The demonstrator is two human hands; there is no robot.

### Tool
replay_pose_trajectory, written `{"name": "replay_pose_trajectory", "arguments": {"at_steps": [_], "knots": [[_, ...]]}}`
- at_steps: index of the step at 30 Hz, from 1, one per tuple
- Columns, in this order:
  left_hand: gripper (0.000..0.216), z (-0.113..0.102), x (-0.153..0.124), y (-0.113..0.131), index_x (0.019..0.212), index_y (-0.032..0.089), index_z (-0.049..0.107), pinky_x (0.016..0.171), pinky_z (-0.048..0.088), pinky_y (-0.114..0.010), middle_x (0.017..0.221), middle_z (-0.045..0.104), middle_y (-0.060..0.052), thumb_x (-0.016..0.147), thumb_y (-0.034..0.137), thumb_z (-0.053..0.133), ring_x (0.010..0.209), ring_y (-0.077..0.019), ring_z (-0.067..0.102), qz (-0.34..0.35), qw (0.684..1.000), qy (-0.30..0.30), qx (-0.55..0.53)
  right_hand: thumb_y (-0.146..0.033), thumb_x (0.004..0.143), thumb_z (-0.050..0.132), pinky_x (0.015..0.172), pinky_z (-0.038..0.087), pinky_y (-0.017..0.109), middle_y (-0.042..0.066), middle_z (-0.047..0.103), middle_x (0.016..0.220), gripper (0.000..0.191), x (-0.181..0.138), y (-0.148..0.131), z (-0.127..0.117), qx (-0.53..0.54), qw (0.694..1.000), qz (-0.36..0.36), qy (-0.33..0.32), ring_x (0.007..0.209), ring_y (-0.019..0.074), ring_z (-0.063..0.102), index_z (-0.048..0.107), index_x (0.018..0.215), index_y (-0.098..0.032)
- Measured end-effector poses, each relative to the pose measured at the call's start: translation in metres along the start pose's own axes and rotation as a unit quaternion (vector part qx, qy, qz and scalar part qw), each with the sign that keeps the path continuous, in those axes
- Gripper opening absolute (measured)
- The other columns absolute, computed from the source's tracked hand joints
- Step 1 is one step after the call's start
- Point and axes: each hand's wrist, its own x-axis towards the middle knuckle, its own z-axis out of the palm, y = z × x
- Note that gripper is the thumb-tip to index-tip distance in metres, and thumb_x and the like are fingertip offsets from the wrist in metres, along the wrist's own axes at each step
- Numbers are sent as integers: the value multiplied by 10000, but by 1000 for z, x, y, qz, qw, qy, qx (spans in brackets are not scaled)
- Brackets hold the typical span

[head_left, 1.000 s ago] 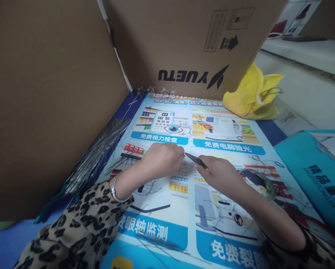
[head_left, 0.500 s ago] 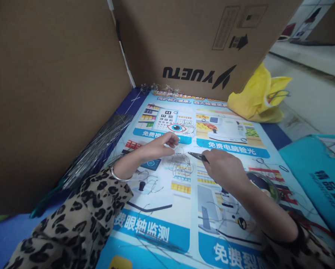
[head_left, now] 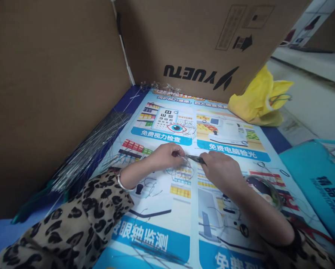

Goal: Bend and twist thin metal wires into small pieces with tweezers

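My right hand (head_left: 222, 170) is wrapped round dark-tipped pliers (head_left: 194, 158), whose nose points left. The jaws reach the fingertips of my left hand (head_left: 166, 156), which is closed in a pinch on thin wire. A loose tangle of bent wire (head_left: 183, 175) hangs or lies just below those fingers; whether it touches the sheet I cannot tell. Under both hands is a printed poster (head_left: 156, 201) with eye-test pictures, and more bent wire pieces lie scattered on it.
A bundle of straight wires (head_left: 86, 149) lies at the left beside a tall cardboard box (head_left: 195, 41). A yellow bag (head_left: 253, 99) stands at the back right, a turquoise box (head_left: 316, 179) at the right. A round clear container (head_left: 264, 190) sits by my right forearm. Red-handled scissors (head_left: 310, 229) lie near it.
My left hand has moved down and right, and its fingers now meet the pliers' tip. My right hand has shifted slightly left and down with the pliers.
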Motion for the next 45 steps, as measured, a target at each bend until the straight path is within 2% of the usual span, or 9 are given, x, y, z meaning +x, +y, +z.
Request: {"name": "replay_pose_trajectory", "arguments": {"at_steps": [5, 12, 23, 31, 38, 42, 45], "knots": [[88, 2, -1, 3, 709, 166, 617, 631, 412, -232, 715, 599, 9, 678, 183, 537, 658, -102, 524, 9, 1000, 11, 5, -262, 835, 411, 575, 261, 274, 52, 598, 763, 177, 0, 0, 1, 3, 1000, -1, 1, 717, 178, 532, 574, 838, -194], [126, 3, -1, 0, 740, 169, 613, 654, 425, -237, 741, 620, 5, 682, 165, 501, 679, -109, 545, 18, 1000, 7, -5, -257, 827, 420, 571, 256, 280, 50, 596, 755, 172, -2, 1, 0, -12, 1000, -5, 4, 709, 183, 531, 579, 844, -193], [152, 6, -4, 0, 770, 185, 609, 617, 415, -216, 698, 613, 24, 678, 178, 487, 645, -107, 544, 5, 999, 19, 35, -220, 803, 454, 579, 208, 296, 37, 571, 706, 131, -5, 3, 2, -53, 998, -16, 40, 687, 189, 503, 583, 823, -211], [180, 7, -6, 1, 851, 202, 540, 568, 397, -206, 672, 606, 41, 684, 175, 479, 602, -103, 534, -6, 998, 28, 49, -164, 790, 447, 570, 164, 303, 34, 540, 659, 137, -7, 2, -1, -80, 994, -18, 75, 649, 188, 464, 573, 787, -216], [160, 7, -7, 5, 832, 203, 531, 565, 383, -209, 697, 602, 29, 685, 158, 486, 626, -110, 532, -5, 995, 46, 93, -183, 794, 455, 562, 159, 296, 34, 541, 653, 135, -9, 2, 2, -76, 994, -6, 84, 638, 176, 463, 587, 800, -208], [89, 5, -6, 6, 778, 196, 541, 569, 374, -221, 731, 590, 12, 700, 207, 500, 651, -122, 518, -22, 987, 64, 145, -206, 804, 450, 561, 180, 292, 32, 560, 676, 150, -9, 1, 4, -58, 996, 7, 72, 653, 175, 487, 595, 843, -212], [115, 0, -7, 8, 771, 187, 554, 586, 376, -232, 775, 573, -4, 681, 257, 550, 686, -132, 513, -14, 983, 68, 168, -234, 809, 455, 565, 203, 285, 27, 572, 692, 146, -8, 0, 5, -35, 997, 25, 65, 670, 172, 505, 593, 852, -219]]}}
